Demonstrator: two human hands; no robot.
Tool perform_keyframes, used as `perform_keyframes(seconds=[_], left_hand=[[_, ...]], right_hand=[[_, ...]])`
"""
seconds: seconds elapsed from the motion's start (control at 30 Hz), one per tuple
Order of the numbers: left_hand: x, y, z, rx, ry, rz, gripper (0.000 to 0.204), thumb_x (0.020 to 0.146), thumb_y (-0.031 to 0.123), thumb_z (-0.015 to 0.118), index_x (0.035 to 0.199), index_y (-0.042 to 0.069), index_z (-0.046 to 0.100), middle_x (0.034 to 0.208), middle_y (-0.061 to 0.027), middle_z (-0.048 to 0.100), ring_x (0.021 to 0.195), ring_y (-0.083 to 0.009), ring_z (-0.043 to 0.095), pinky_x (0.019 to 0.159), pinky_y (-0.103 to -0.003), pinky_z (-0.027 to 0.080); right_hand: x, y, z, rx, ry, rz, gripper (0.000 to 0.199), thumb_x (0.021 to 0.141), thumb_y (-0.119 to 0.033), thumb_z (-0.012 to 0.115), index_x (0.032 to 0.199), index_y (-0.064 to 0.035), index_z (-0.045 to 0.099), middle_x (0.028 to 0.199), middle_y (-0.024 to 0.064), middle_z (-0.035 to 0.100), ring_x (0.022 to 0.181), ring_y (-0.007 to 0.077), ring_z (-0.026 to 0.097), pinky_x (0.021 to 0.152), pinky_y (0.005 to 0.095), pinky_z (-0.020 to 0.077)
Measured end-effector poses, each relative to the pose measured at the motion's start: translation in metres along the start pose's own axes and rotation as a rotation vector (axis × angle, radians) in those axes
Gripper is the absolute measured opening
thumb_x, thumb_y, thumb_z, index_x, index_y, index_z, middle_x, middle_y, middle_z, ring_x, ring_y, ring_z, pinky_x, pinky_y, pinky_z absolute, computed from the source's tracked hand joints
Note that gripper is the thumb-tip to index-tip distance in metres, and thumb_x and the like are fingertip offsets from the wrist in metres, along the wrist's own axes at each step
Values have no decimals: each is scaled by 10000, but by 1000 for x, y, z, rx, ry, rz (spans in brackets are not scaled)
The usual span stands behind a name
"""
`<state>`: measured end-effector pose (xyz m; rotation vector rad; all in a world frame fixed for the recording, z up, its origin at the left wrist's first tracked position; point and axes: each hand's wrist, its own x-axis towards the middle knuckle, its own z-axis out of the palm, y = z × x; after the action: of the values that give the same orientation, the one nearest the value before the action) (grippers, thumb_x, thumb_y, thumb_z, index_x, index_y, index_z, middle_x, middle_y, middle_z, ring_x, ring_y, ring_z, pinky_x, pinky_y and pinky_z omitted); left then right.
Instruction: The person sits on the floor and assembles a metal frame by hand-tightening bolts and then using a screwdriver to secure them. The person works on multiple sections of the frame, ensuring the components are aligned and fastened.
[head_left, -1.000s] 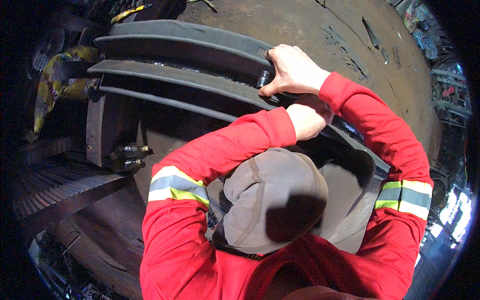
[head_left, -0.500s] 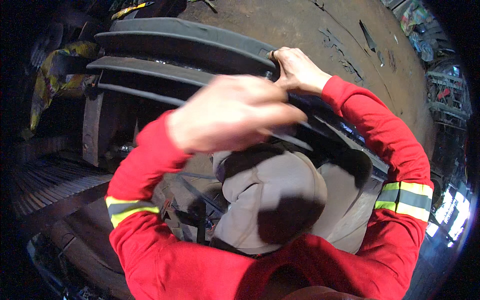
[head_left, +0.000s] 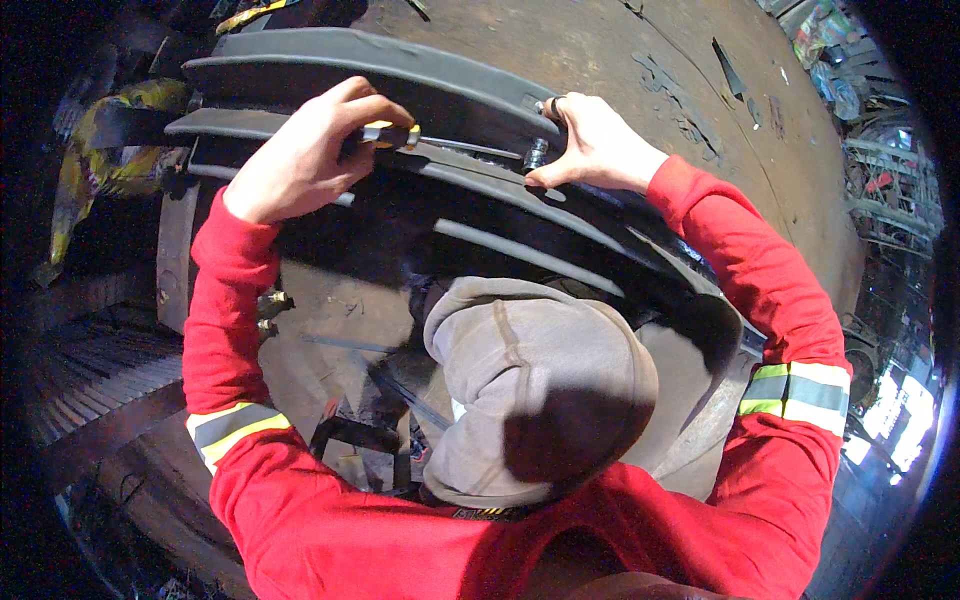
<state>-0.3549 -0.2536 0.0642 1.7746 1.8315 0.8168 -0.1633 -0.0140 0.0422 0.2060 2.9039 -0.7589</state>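
Observation:
My left hand (head_left: pixel 310 155) is closed around the yellow-and-black handle of a screwdriver (head_left: pixel 405 136). Its thin steel shaft runs to the right, the tip reaching a small shiny cylindrical metal piece (head_left: pixel 536 155). Thumb and forefinger of my right hand (head_left: pixel 608 145) close about that piece from the right; their exact contact is hard to make out. Both hands are over a dark steel beam (head_left: pixel 360 55) with long parallel flanges, which curves across the view. The piece sits in the channel between two flanges.
My knee in beige trousers (head_left: pixel 570 390) is bent under the beam. A rusty metal surface (head_left: pixel 600 50) lies beyond it, with dark scraps. At left are a yellow patterned cloth (head_left: pixel 140 150), a steel upright (head_left: pixel 178 250) and a ribbed stack (head_left: pixel 100 370). Clutter fills the right edge.
My left hand has swung left and back from in front of the beam, uncovering the screwdriver and the shiny piece. My right hand stays nearly in place, its thumb now visible.

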Motion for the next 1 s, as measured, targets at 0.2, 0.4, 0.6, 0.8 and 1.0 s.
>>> perform_keyframes(seconds=[0.2,0.4,0.6,0.8,1.0], left_hand=[[10,-7,8,-27,-19,-13,427,642,-109,566,1039,48,581,926,-134,521,898,-328,559,792,-369,444],[8,-11,15,-31,-20,-15,416,647,-91,581,1042,40,584,945,-132,534,918,-318,565,835,-367,438],[12,-10,11,-49,-71,-13,396,663,-66,584,1048,24,600,937,-134,564,926,-299,572,861,-359,434],[14,-23,6,-399,175,-203,273,728,20,684,996,7,636,918,-17,632,851,-88,560,804,-241,450],[17,-12,40,-260,409,-303,360,707,56,707,1044,3,590,934,-32,621,856,-94,560,791,-242,454]], right_hand=[[-1,2,1,12,-1,8,527,538,-384,749,797,55,616,743,242,614,726,346,630,696,389,491],[-1,-1,-1,31,-26,17,541,526,-387,750,803,60,622,751,249,614,731,346,632,693,388,492],[-1,3,1,31,2,12,542,523,-393,748,788,62,618,746,251,611,724,348,628,690,388,491],[-2,1,1,36,5,1,552,527,-401,747,797,64,619,762,254,613,740,349,630,707,393,489],[-2,4,4,36,37,-1,566,528,-401,746,819,68,623,779,257,617,760,351,631,719,388,492]])
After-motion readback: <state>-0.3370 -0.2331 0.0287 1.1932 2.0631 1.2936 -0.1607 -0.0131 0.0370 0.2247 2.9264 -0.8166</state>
